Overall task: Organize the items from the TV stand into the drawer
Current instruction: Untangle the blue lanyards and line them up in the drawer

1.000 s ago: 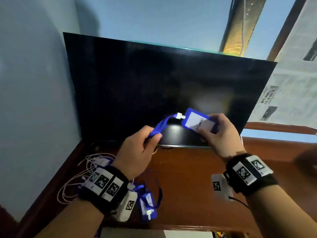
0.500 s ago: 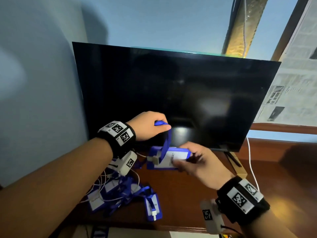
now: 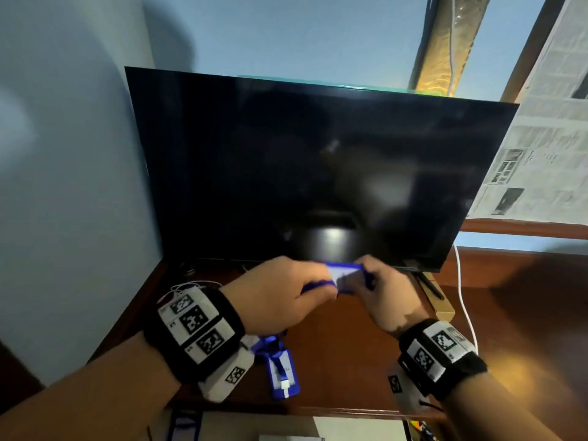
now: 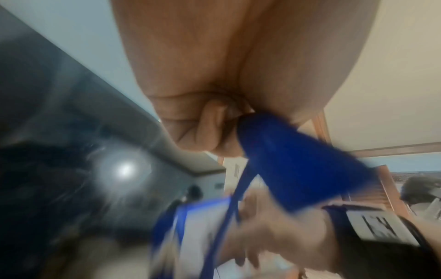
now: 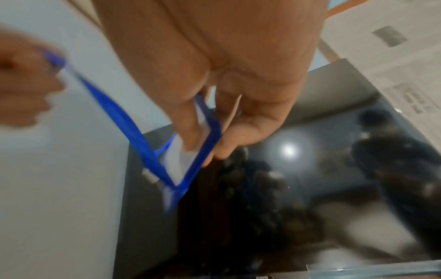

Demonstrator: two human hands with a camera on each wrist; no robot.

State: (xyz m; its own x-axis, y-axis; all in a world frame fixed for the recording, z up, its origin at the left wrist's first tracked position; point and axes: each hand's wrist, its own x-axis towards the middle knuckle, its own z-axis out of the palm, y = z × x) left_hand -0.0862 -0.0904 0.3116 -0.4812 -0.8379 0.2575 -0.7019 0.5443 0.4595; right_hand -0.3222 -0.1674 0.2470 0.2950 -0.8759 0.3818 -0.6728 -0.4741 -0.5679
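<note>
Motion blur smears the blue plastic badge holder (image 3: 345, 275); print on its white card is unreadable.

The head camera looks forward and down over both forearms at the dark wooden tabletop (image 3: 334, 338), with the black flat television screen (image 3: 302, 167) at 12 o'clock. Each wrist camera sits close under its palm, facing up along the fingers. All three views share the screen and the blue-framed badge holder (image 5: 190, 151).

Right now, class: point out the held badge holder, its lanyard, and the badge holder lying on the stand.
held badge holder (image 5: 190, 151), right wrist view, clear window.
lanyard (image 5: 119, 113), right wrist view, mid-strap.
lying badge holder (image 3: 284, 375), head view, front face.
</note>
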